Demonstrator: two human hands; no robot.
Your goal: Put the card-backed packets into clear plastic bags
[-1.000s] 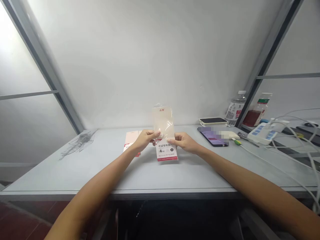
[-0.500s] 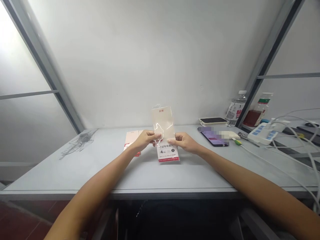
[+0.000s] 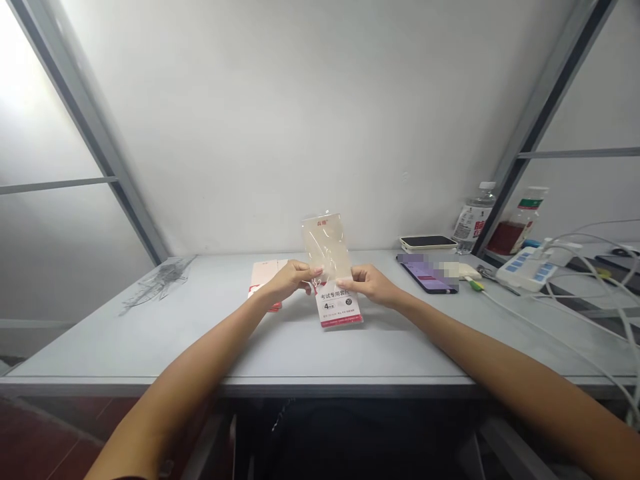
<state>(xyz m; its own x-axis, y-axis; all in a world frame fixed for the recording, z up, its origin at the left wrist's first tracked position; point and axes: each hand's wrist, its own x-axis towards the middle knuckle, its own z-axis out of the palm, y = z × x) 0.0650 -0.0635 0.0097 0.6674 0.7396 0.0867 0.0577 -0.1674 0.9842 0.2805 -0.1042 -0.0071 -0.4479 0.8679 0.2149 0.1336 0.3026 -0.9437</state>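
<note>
A ruler set packet (image 3: 327, 247) in clear plastic wrap, cream with a white and red lower label, is held up above the desk between both hands. My left hand (image 3: 295, 277) pinches its left edge, thumb in front. My right hand (image 3: 367, 283) grips the right edge, thumb lying over the front above the printed label. The packet leans slightly to the left at its top. Behind my left hand, similar cream and red packets (image 3: 263, 275) lie on the desk, partly hidden by that hand.
Toward the right of the grey desk (image 3: 310, 360) lie a phone (image 3: 425, 273), another phone (image 3: 429, 243), a power strip (image 3: 525, 268) and white cables (image 3: 550, 337). A water bottle (image 3: 473, 217) and a bottle of dark red liquid (image 3: 510, 235) stand behind. Dark scribbles (image 3: 160, 283) mark the desk's left.
The packet has tilted a little more, its lower end shifting slightly right and down. Both hands keep their hold in nearly the same place.
</note>
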